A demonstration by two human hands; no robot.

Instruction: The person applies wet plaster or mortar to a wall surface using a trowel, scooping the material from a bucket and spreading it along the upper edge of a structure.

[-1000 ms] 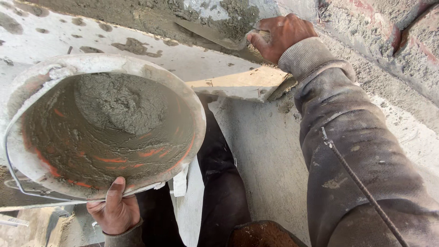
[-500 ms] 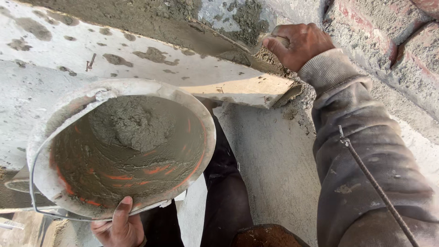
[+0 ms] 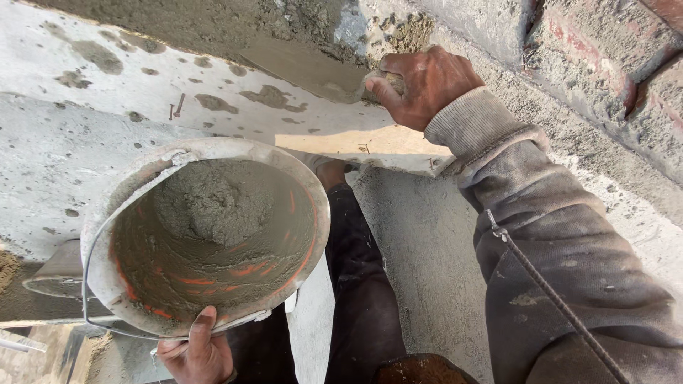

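My left hand (image 3: 196,352) grips the near rim of a mortar-caked orange bucket (image 3: 128,284), thumb over the edge. A lump of wet grey mortar (image 3: 210,203) lies in its far side. My right hand (image 3: 423,85) is closed on the handle of a trowel (image 3: 306,67), whose flat blade points left and lies against wet mortar packed along the top of a pale formwork board (image 3: 142,121).
A brick wall (image 3: 605,57) with rough mortar joints runs along the upper right. A grey plastered surface (image 3: 420,256) drops below the board. Two nails (image 3: 174,107) stick out of the board. My dark trouser leg (image 3: 363,291) is beneath the bucket.
The bucket has shifted right and closer to the board. My right hand moved the trowel slightly right and down along the mortar line.
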